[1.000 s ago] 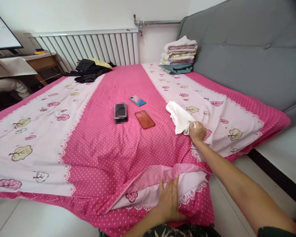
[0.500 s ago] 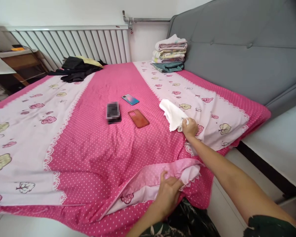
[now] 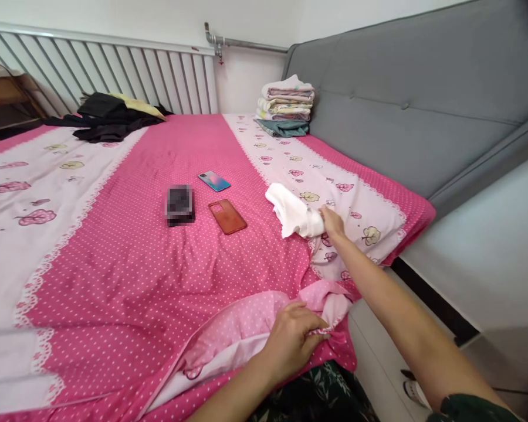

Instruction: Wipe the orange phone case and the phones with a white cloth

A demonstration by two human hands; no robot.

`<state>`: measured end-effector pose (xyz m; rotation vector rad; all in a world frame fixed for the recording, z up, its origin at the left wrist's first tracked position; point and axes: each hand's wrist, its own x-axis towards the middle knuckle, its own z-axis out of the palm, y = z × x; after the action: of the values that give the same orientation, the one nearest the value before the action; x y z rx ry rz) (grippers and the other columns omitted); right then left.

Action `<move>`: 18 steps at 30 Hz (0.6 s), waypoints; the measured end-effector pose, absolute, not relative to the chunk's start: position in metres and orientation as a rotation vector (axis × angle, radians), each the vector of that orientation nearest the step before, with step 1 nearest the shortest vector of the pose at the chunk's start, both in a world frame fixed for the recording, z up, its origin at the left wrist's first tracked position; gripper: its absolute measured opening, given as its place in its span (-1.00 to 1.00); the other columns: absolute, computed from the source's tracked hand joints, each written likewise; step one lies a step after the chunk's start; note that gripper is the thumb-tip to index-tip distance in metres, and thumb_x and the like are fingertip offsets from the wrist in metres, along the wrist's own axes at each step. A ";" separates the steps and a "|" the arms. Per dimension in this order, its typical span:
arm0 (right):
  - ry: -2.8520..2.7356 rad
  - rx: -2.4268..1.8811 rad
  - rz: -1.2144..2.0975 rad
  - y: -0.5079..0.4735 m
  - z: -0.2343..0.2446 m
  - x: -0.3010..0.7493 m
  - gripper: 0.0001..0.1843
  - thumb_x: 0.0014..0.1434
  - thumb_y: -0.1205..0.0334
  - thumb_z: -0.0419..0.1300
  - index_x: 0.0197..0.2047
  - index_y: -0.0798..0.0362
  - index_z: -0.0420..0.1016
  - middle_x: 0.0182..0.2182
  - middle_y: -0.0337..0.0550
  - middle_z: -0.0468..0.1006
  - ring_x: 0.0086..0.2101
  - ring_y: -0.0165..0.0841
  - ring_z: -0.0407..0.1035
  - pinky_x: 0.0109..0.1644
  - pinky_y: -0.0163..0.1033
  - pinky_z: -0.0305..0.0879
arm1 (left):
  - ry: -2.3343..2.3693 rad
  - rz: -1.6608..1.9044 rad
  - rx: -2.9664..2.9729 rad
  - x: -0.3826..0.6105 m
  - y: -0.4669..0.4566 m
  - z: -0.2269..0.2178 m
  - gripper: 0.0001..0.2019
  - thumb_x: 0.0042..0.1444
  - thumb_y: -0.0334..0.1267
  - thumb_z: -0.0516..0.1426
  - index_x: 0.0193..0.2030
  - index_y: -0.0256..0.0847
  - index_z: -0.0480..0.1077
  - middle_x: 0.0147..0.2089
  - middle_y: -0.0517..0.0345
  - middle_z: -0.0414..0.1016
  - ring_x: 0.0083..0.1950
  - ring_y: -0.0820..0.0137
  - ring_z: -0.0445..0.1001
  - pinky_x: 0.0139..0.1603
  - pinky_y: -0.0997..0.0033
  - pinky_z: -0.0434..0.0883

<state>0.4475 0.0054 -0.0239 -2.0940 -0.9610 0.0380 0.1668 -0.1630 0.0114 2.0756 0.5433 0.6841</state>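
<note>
1. R hand (image 3: 333,223): fingers & thumb clamped on the right end of the white cloth (image 3: 288,211); arm stretched out from the near right.
2. White cloth: bunched, on the bed right of centre, lying across the line btwn the pink dotted part & the white tree-print strip; far left end loose, right end in the R hand.
3. L hand (image 3: 290,334): at the near edge of the bed, thumb & fingers pinched together on a gathered edge of the bedspread (image 3: 158,281). Paler underside shows just left of it & beyond, w/ a bit of white lining.
4. Mid-bed, left of the cloth: blue-pink phone (image 3: 215,180), farthest of three; red-brown phone case (image 3: 227,217), nearer, flat; dark box (image 3: 180,205), left of both, pixelated, so can't tell details.
5. Far right: stack of folded fabrics (image 3: 286,105), teal piece at bottom, by the grey headboard (image 3: 400,88).
6. Far left: black clothes (image 3: 105,114) in a heap w/ yellow cloth (image 3: 138,106) beside/behind; white radiator (image 3: 158,76) past that, metal pipe (image 3: 255,44) to its right.
7. Near right, floor: small white item (image 3: 416,392), partly behind R forearm; can't tell what.
</note>
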 end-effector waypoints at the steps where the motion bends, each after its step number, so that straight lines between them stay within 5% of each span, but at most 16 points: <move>1: -0.889 -2.116 0.015 -0.001 -0.019 0.462 -0.56 0.24 0.04 -0.10 -0.19 0.11 0.53 -0.29 -0.05 0.56 -0.27 -0.26 0.41 -0.19 -0.23 0.26 | 0.544 0.693 2.077 0.168 -0.163 0.011 -0.87 0.14 -0.31 0.11 -0.30 -0.22 0.50 -0.36 0.14 0.57 -0.30 0.42 0.48 0.12 0.30 0.26; 6: -0.467 -2.283 -0.056 -0.052 -0.017 0.524 -0.45 0.10 0.17 0.17 0.14 0.20 0.28 0.07 0.31 0.31 0.03 0.04 0.25 0.01 0.12 0.21 | 0.507 0.731 2.067 0.177 -0.164 0.019 -0.85 0.16 -0.32 0.09 -0.30 -0.23 0.50 -0.38 0.16 0.57 -0.33 0.46 0.47 0.12 0.31 0.25; 10: -0.435 -2.347 0.104 -0.073 -0.039 0.542 -0.63 0.22 0.13 0.14 0.06 0.08 0.33 0.01 -0.01 0.39 -0.08 -0.23 0.36 -0.04 -0.02 0.36 | 0.469 0.720 2.088 0.181 -0.165 0.025 -0.87 0.15 -0.33 0.09 -0.32 -0.22 0.49 -0.38 0.20 0.57 -0.35 0.48 0.47 0.14 0.33 0.23; 18: -0.403 -2.479 0.147 -0.083 -0.032 0.580 -0.68 0.25 0.14 0.10 0.04 0.05 0.35 0.01 -0.06 0.40 -0.10 -0.29 0.37 -0.05 -0.07 0.37 | 0.396 0.657 2.150 0.184 -0.170 0.029 -0.85 0.16 -0.35 0.07 -0.27 -0.19 0.48 -0.37 0.21 0.57 -0.31 0.46 0.50 0.11 0.40 0.25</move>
<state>0.5799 -0.0828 -0.0320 -2.4792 -0.4029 0.1465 0.1844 -0.1696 0.0292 2.1503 0.3961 0.6569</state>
